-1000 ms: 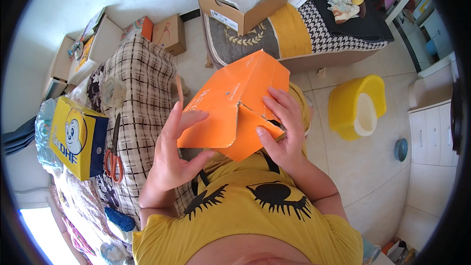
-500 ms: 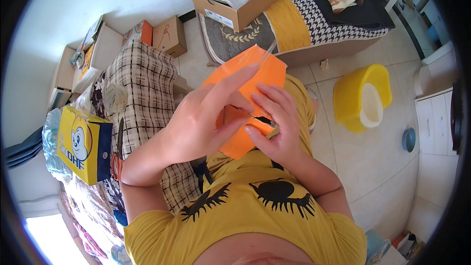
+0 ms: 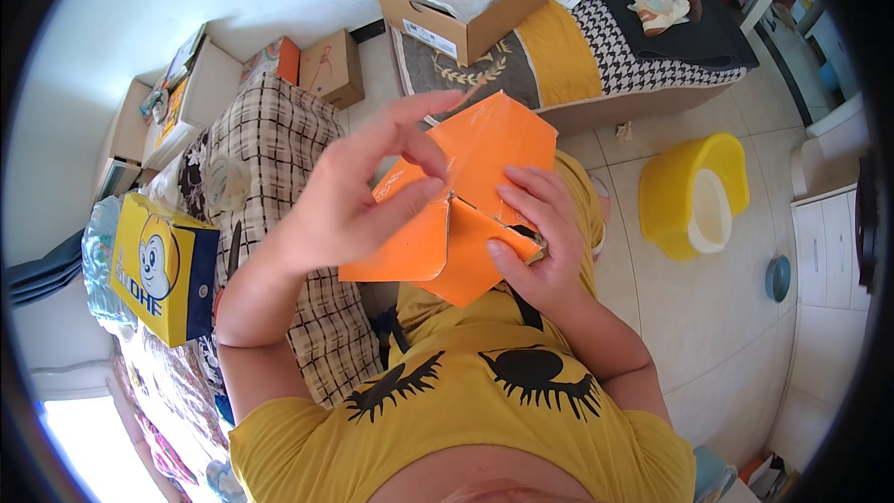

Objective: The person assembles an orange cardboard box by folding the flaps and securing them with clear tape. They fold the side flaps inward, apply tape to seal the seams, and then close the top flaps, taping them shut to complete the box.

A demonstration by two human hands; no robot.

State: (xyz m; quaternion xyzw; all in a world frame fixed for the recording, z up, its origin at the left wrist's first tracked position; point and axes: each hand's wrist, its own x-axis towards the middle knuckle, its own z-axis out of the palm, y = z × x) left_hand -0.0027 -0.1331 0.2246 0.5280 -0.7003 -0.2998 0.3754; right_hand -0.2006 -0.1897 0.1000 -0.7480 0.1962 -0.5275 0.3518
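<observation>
An orange cardboard box point(image 3: 494, 144) is held in front of my chest, tilted, with its folded panels parting along a seam. My right hand point(image 3: 540, 233) grips its right side, the thumb on a torn, dark-gapped corner and the fingers spread on the upper panel. Over the box's left part, my left hand point(image 3: 358, 186) is slightly blurred, its thumb and a bent finger close together. They seem to pinch a thin strip of clear tape point(image 3: 475, 91), part of which sticks out past the index fingertip. An orange flap point(image 3: 400, 247) juts out beneath that hand.
A yellow and blue box point(image 3: 163, 265) stands left on a bed with a checked cover point(image 3: 270, 140); dark-bladed scissors point(image 3: 233, 250) lie beside it. Ahead, an open brown carton point(image 3: 466, 23) sits on a padded bench. A yellow potty point(image 3: 684, 196) and blue bowl point(image 3: 778, 278) are on the tiles.
My left hand has pulled back to the left, away from my right fingers. A box flap now stands out at the lower left. My right hand keeps its grip.
</observation>
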